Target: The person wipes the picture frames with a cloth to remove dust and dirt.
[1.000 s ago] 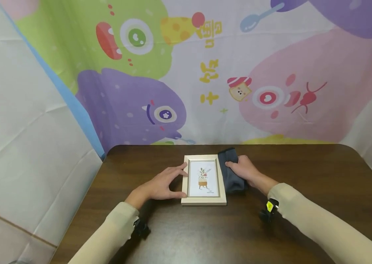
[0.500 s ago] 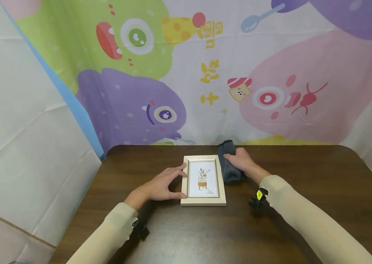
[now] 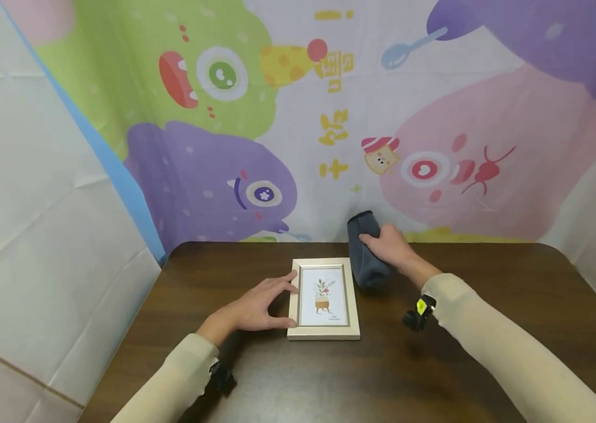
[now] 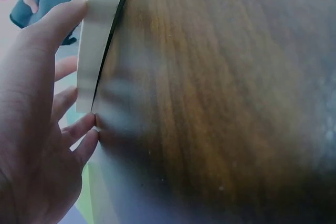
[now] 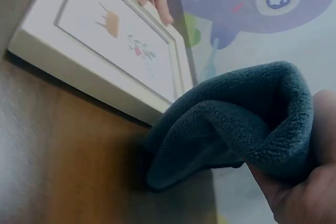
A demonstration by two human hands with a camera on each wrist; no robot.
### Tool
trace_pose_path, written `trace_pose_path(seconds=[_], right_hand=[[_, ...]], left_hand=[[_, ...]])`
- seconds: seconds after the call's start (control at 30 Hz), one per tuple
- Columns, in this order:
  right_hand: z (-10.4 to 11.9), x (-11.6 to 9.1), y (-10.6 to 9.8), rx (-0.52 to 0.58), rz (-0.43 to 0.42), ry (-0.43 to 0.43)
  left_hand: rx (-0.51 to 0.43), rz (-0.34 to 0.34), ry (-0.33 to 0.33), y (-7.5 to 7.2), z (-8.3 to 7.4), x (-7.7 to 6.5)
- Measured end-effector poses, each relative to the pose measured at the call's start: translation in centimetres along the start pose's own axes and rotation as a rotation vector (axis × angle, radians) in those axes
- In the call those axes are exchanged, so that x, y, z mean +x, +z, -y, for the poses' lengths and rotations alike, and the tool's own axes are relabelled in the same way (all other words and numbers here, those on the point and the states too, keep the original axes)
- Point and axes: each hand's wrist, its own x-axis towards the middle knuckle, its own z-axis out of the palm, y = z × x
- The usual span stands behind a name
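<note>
A cream-coloured picture frame [image 3: 323,333] lies flat, face up, around a print of a potted plant. My left hand [image 3: 258,305] spreads its thumb and fingers along the frame's left side, fingertips at the edge; the left wrist view shows that hand [image 4: 37,93] beside the frame's side wall [image 4: 100,40]. In my right hand [image 3: 392,247] is a folded dark grey-blue cloth [image 3: 364,252], the thumb on top of it. The cloth [image 5: 247,114] looks fluffy in the right wrist view, its lower end close to the frame's far right corner.
A dark brown wooden table [image 3: 298,382] carries everything. Behind its far edge hangs a cartoon-printed curtain [image 3: 213,176], and pale sheeting [image 3: 39,205] closes off the left side. Each wrist wears a small black camera [image 3: 417,317].
My right hand has carried the cloth along the frame's right side toward the table's far edge, and the cloth tilts up more. My left hand stays at the frame. The head view has tilted up slightly.
</note>
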Motion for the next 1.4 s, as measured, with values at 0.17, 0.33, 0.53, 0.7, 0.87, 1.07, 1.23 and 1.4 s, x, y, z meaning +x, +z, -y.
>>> trace_pose_path(seconds=[0.17, 0.33, 0.53, 0.7, 0.87, 1.07, 1.23, 1.4], right_hand=[[0.4, 0.6, -0.8, -0.225, -0.119, -0.274], [0.4, 0.5, -0.3, -0.584, -0.222, -0.575], [-0.5, 0.1, 1.7, -0.856, -0.206, -0.752], [-1.3, -0.2, 3.8, -0.911, -0.074, -0.805], [-1.8, -0.8, 4.8, -0.944, 0.058, -0.784], [-2.0, -1.2, 4.9, -0.92, 0.069, -0.746], [-2.0, -2.1, 4.8, -0.946, 0.101, -0.745], [-2.0, -3.9, 4.7, -0.976, 0.092, -0.832]], left_hand=[[-0.009, -0.009, 0.012, 0.1, 0.1, -0.1], [0.0, -0.015, 0.014, 0.3, 0.2, -0.1], [-0.002, -0.023, 0.024, 0.3, 0.3, -0.2], [-0.005, -0.035, 0.034, 0.1, 0.2, -0.2], [0.002, -0.031, 0.036, 0.2, 0.2, -0.1], [-0.003, -0.032, 0.038, 0.3, 0.3, 0.0], [0.003, -0.03, 0.033, 0.4, 0.4, 0.1], [-0.006, -0.038, 0.034, 0.3, 0.4, 0.0]])
